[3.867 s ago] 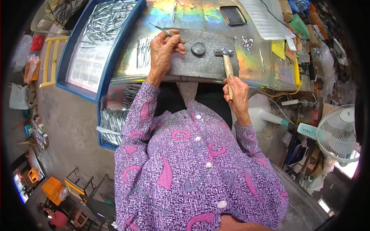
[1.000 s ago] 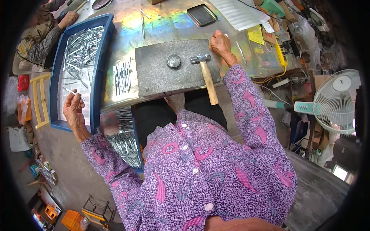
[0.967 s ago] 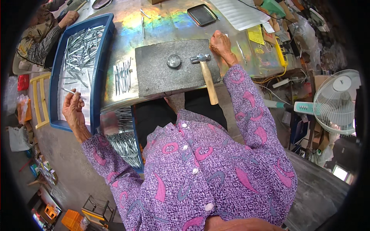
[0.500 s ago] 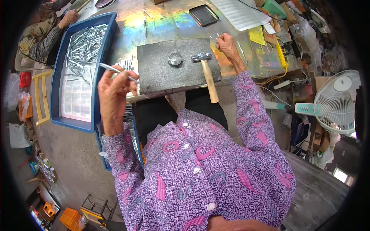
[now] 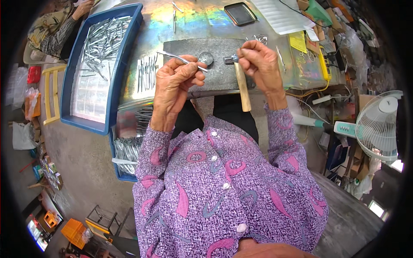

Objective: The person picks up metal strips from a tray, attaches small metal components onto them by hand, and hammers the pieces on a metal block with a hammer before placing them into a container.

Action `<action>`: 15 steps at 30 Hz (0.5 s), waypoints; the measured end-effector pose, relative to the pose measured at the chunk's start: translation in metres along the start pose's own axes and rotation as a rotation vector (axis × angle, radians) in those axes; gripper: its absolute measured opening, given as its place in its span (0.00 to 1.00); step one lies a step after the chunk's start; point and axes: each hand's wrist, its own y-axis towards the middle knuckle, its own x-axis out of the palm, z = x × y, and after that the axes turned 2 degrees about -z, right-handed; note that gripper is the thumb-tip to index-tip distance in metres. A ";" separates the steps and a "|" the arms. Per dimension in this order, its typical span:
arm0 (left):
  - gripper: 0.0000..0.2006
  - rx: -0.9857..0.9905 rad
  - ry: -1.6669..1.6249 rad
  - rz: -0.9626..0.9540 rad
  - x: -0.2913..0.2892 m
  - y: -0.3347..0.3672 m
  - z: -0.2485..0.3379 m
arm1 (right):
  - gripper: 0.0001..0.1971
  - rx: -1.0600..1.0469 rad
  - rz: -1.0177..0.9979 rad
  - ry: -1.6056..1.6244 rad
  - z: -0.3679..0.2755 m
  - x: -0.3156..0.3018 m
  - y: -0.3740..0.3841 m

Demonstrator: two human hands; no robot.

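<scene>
My left hand (image 5: 175,81) is closed on a slender silvery metal piece (image 5: 169,54), pinched between thumb and fingers over the near left part of a dark flat stone block (image 5: 185,44). My right hand (image 5: 263,64) is raised over the block's right side, thumb and fingertips pressed together; what they hold, if anything, is too small to make out. Behind its fingertips lies a hammer with a wooden handle (image 5: 242,88), its head partly covered. A round dark metal disc (image 5: 205,59) rests on the block between my hands.
A blue tray (image 5: 112,96) of similar metal pieces stands left, with another blue bin (image 5: 127,177) below it. Several pieces lie in a row (image 5: 147,71) beside the block. Small shiny bits (image 5: 259,38) and a dark tray (image 5: 240,14) sit farther back. Another person's hand (image 5: 83,8) shows at upper left.
My left hand has moved right with the metal piece, over the block. My right hand has come left from beyond the block to the hammer head. The view has shifted slightly.
</scene>
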 end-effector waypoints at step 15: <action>0.08 -0.078 -0.409 0.045 0.003 -0.005 -0.021 | 0.05 -0.137 0.006 -0.146 0.019 0.080 -0.038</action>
